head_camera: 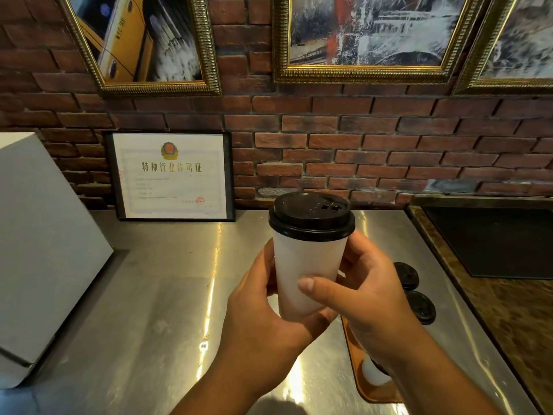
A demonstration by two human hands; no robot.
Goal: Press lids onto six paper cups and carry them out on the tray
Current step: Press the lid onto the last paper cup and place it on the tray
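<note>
I hold a white paper cup [302,265] upright above the steel counter, with a black lid [311,215] seated on its rim. My left hand [263,313] wraps the cup's lower left side. My right hand [365,301] grips the right side, thumb across the front. Below my right wrist an orange-brown tray [356,363] lies on the counter, with another white cup [372,374] on it, mostly hidden by my arm. Two loose black lids [420,307] lie on the counter to the right.
A steel counter [167,295] runs to a brick wall. A white box [45,250] stands at the left, a framed certificate [172,176] leans on the wall, and a dark recessed panel [496,238] sits in a brown surface at the right.
</note>
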